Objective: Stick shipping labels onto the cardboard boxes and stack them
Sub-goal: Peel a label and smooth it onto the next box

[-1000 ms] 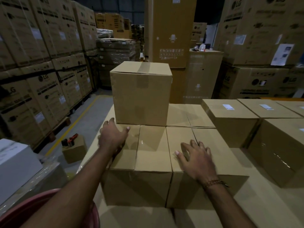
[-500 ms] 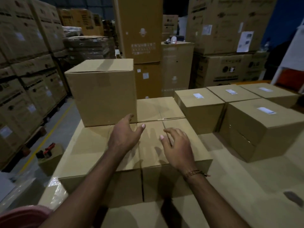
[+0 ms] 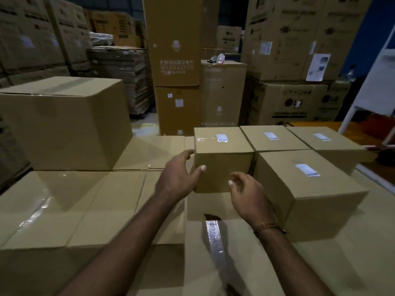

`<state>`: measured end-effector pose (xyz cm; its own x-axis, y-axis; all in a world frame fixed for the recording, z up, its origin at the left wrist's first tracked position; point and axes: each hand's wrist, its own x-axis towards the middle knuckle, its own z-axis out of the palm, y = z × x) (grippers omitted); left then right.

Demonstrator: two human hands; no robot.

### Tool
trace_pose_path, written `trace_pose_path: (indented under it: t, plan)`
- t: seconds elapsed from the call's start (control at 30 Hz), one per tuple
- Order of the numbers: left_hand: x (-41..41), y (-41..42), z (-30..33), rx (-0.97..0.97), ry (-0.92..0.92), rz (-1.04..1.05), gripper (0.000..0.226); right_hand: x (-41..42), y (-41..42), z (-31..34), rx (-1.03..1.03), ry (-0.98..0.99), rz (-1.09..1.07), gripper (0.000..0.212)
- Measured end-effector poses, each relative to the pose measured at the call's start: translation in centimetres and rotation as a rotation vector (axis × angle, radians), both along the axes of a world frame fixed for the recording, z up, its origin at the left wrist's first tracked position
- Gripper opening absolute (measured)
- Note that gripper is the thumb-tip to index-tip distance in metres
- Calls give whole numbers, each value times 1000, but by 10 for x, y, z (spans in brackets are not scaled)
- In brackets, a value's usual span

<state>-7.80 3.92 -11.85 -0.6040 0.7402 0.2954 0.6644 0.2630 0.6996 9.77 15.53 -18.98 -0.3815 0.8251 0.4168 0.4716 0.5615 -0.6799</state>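
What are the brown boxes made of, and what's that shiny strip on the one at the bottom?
The nearest labelled box looks like plain brown cardboard: matt, with sharp folded edges. The white label on its top is probably glossy paper or plastic film, since it catches the light. The shiny strip seems to be clear plastic packing tape: see-through and wrinkled, with bright glints.

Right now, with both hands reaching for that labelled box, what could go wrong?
The left hand and right hand hold nothing yet. The labelled box sits tight against its neighbour, so the right hand may find little room to grip. Lifted by one side, it could tilt or slip.
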Motion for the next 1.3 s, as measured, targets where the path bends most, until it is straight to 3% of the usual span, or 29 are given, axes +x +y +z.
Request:
trace_pose_path:
  t: [0.2,0.37,0.63,0.8,0.93,1.17,1.3]
  plan:
    - [43,69,-17,-89,-37,5,70,39,92,-8,115,-441,3,46]
    - [47,112,-33,-173,-51,25,70,25,137,-4,10,-427,70,57]
    - [2,162,-60,-315,-39,100,81,-24,193,9,-56,-657,60,88]
    - [-15,184,-73,-454,-6,110,89,-39,214,0,-71,-731,90,81]
    - [-22,198,-85,-454,-73,126,90,-45,213,-9,-92,-694,60,74]
    - [-35,208,-94,-251,-389,126,81,-47,216,-3,-186,-536,14,59]
    - [-31,208,-93,-171,-432,173,69,-46,208,-4,-236,-368,-17,37]
